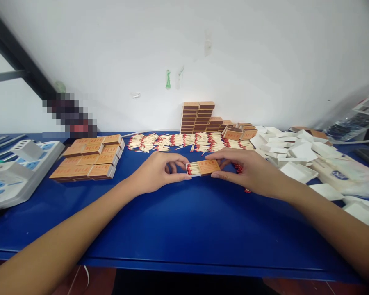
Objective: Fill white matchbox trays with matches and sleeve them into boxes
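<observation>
Between my two hands is a half-open matchbox point(209, 166), its white tray point(194, 169) of red-headed matches sticking out to the left of the orange sleeve. My left hand point(160, 172) pinches the tray's left end between thumb and fingers. At the other end, my right hand point(244, 170) grips the sleeve between thumb and fingers. Just behind the hands, loose matches point(175, 141) lie in a long row of bunches. A few more red match heads point(247, 190) peek out under my right hand, which partly hides them.
Orange matchboxes point(92, 159) stand stacked at left, beside a white power strip point(33, 176). Against the wall rises a pile of brown-sided matchboxes point(197, 119). Empty white trays point(298, 149) are heaped at right, near a tissue pack point(341, 174). The blue table's front edge point(203, 266) runs below.
</observation>
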{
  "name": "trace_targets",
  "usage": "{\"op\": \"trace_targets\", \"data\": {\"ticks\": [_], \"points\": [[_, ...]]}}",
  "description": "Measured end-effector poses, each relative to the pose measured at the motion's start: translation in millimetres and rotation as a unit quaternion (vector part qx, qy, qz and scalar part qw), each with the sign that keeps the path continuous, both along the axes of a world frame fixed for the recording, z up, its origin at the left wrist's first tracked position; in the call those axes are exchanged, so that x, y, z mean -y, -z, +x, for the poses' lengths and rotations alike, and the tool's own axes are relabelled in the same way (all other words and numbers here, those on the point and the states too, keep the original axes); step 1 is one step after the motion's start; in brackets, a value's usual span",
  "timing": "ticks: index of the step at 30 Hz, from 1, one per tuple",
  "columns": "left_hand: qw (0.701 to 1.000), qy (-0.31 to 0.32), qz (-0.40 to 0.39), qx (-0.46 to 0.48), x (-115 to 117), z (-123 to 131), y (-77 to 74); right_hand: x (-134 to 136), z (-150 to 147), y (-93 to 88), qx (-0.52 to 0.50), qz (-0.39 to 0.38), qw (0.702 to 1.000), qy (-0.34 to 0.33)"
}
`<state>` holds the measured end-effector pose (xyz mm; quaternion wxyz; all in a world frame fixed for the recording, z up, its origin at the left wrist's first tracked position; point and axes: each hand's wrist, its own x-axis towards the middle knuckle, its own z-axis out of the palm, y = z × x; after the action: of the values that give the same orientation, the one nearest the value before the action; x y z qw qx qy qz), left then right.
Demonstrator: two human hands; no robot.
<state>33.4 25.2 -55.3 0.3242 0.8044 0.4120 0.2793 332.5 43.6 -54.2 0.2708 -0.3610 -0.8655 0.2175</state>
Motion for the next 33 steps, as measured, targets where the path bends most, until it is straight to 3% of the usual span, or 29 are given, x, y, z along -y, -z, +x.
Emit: {"op": "trace_targets", "data": {"ticks": [4, 11, 18, 25, 29, 33], "points": [[1.000, -0.002, -0.006, 0.029, 1, 2, 3.3, 9, -8, -3.8, -0.021, -0.034, 0.999, 0.007], [0.996, 0.012, -0.037, 0.080, 3, 8, 7.6, 23, -18, -7.0, -0.015, -0.092, 0.994, -0.050], [0.998, 0.011, -0.041, 0.040, 4, 10, 5.4, 20, -16, -4.0, -0.038, -0.071, 0.997, -0.019], [0.995, 0.013, 0.087, -0.055, 16, 5, -20.7, 21, -17, -3.6, -0.088, -0.055, 0.995, 0.002], [0.991, -0.005, 0.101, -0.088, 26, 9, -38.9, 28, -20, -5.5, -0.127, -0.066, 0.990, -0.006], [0.985, 0.020, 0.105, -0.134, 28, 2, -58.5, 35, -20, -7.2, -0.152, -0.096, 0.983, -0.027]]}}
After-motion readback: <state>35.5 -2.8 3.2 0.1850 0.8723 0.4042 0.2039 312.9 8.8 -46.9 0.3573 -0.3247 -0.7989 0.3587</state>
